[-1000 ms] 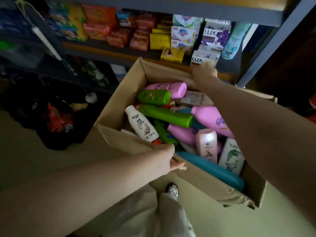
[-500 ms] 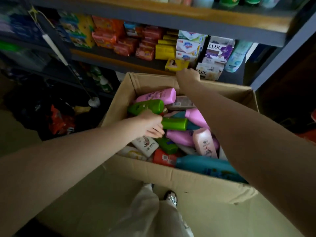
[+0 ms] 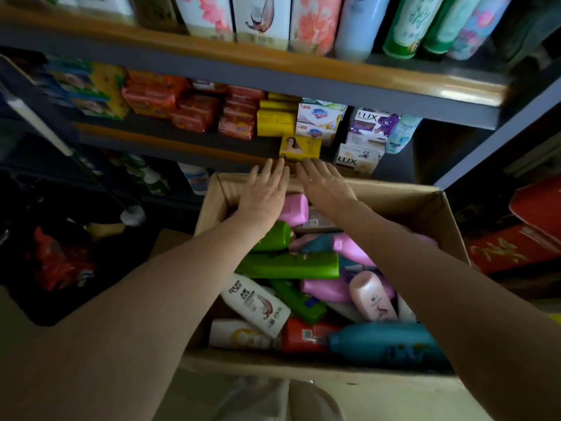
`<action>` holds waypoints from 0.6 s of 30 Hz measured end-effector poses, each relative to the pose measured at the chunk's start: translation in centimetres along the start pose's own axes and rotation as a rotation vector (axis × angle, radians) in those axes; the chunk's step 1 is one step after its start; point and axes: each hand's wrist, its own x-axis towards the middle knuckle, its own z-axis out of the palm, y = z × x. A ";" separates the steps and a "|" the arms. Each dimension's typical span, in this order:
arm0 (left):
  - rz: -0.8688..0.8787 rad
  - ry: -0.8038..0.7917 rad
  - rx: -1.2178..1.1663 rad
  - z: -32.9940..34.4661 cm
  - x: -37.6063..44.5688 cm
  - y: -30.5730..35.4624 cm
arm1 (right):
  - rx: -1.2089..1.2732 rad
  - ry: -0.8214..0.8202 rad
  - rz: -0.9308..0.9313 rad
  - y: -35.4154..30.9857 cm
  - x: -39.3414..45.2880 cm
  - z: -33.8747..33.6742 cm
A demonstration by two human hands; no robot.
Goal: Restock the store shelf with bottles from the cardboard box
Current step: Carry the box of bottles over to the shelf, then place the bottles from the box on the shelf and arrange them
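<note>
Both hands first: my left hand [image 3: 264, 194] and right hand [image 3: 326, 185] are stretched flat, fingers straight and lightly spread, gripping nothing, side by side over the far end of the cardboard box [image 3: 306, 387]. I'd say they're reaching past the load towards the far wall, perhaps to steady or shift the box before picking. Nearest me in the box lie a teal bottle [image 3: 391, 344], a red pack [image 3: 306, 334] and a white shampoo bottle [image 3: 258, 305], all on their sides, heaped loosely. Further in, a long green bottle [image 3: 291, 265] lies crossways, with a pink bottle [image 3: 294, 209] just under my left palm. Beyond the box, the soap shelf [image 3: 170, 144] carries a yellow soap box [image 3: 300, 147] near my fingertips. Top shelf [image 3: 273, 68] already holds upright bottles, likely the stock's destination.
</note>
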 end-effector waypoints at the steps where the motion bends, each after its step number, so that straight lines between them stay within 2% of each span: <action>1: 0.009 -0.010 -0.002 0.3 0.5 -0.4 | -0.023 -0.014 -0.030 -0.2 0.7 0.2; 6: 0.029 0.060 0.019 2.8 2.0 -2.5 | -0.028 0.012 -0.033 -1.5 1.6 2.5; 10: 0.011 0.077 0.051 2.5 3.2 -3.6 | 0.022 0.017 0.017 -1.6 3.1 1.3; 12: 0.021 0.054 0.052 2.6 4.1 -4.2 | 0.048 -0.047 0.107 -1.6 4.0 0.6; 14: 0.030 0.161 0.065 1.9 5.3 -5.0 | 0.054 -0.129 0.135 -1.6 4.9 0.4; 15: 0.022 0.159 0.077 1.7 6.0 -5.3 | 0.054 -0.147 0.159 -1.3 5.4 0.3; 18: 0.039 0.024 0.005 1.7 8.5 -6.0 | 0.038 -0.155 0.204 -0.3 7.4 0.4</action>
